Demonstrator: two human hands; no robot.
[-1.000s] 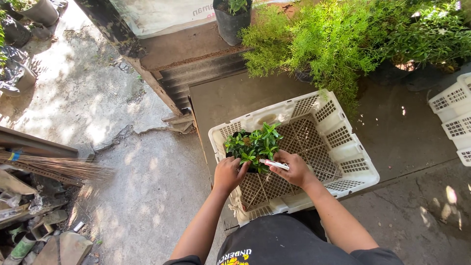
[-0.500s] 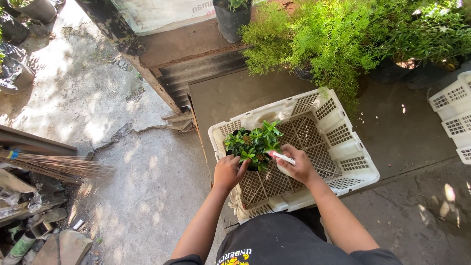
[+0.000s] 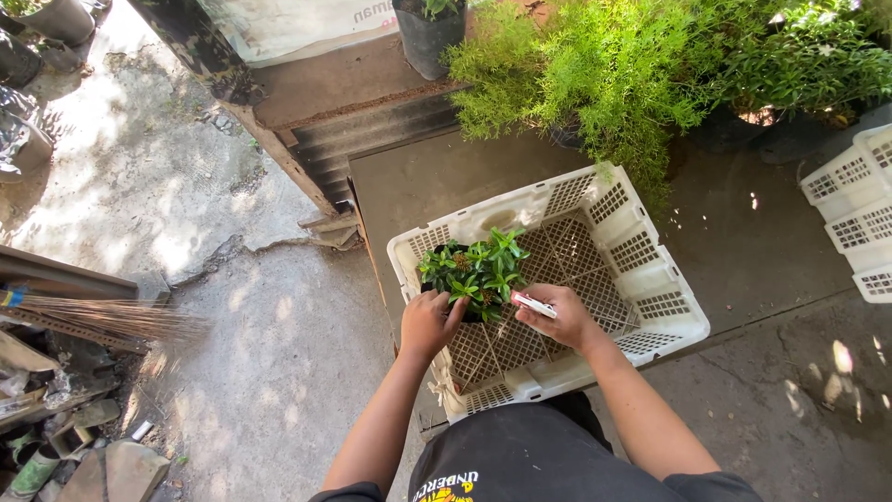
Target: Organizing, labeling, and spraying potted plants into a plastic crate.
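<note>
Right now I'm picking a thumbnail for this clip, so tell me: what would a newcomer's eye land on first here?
First, the white lattice crate on the concrete at centre, with a small leafy potted plant in its near-left corner. The left hand touches the plant's base, while the right hand beside it grips a small white and red object. Behind the crate, a feathery bright green bush fills the top.

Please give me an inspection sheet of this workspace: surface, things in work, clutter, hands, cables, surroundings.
Surface: concrete floor, cracked, part sunlit.
Things in work: small plant inside white crate.
Clutter: broom and scrap at left.
Hands: left hand at the plant; right hand holds a small white item, kind unclear.
Cables: nothing seen.
Surroundings: green bushes, black pot, second crate at right.
</note>
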